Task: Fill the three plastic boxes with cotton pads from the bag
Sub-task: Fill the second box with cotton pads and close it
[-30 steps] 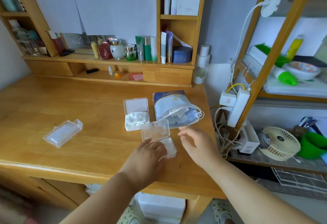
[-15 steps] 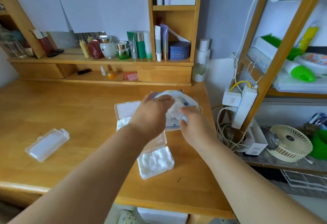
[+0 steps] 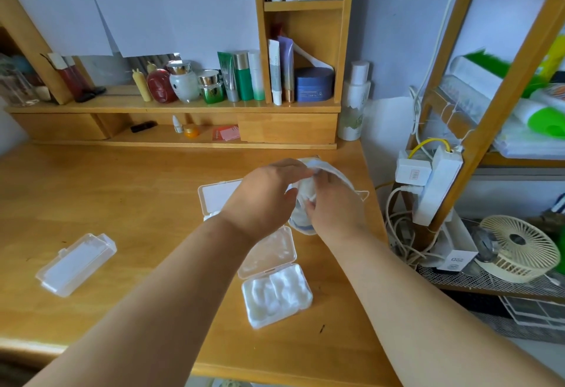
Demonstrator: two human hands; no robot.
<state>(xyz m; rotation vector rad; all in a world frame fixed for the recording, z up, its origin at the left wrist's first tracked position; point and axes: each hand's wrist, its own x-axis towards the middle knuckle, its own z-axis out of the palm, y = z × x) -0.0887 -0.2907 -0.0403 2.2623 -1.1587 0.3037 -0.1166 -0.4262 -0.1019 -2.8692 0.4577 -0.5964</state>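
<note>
Both my hands meet at the clear plastic bag of cotton pads (image 3: pixel 328 172) at the desk's right side. My left hand (image 3: pixel 266 195) grips the bag's upper rim. My right hand (image 3: pixel 334 206) has its fingers curled into the bag's mouth, on white pads inside. An open plastic box (image 3: pixel 276 295) filled with white pads lies near me, its lid flipped back. A second open box (image 3: pixel 215 195) lies behind my left hand, mostly hidden. A third box (image 3: pixel 76 264), shut and see-through, lies far left on the desk.
Wooden desk (image 3: pixel 122 203) with a shelf unit of cosmetic bottles and jars (image 3: pixel 214 84) at the back. To the right stand a wooden rack with power strips and cables (image 3: pixel 428 185) and a small fan (image 3: pixel 516 252).
Both hands left the near box and went to the bag. The left now holds its rim and the right has gone into its mouth. The camera moved closer.
</note>
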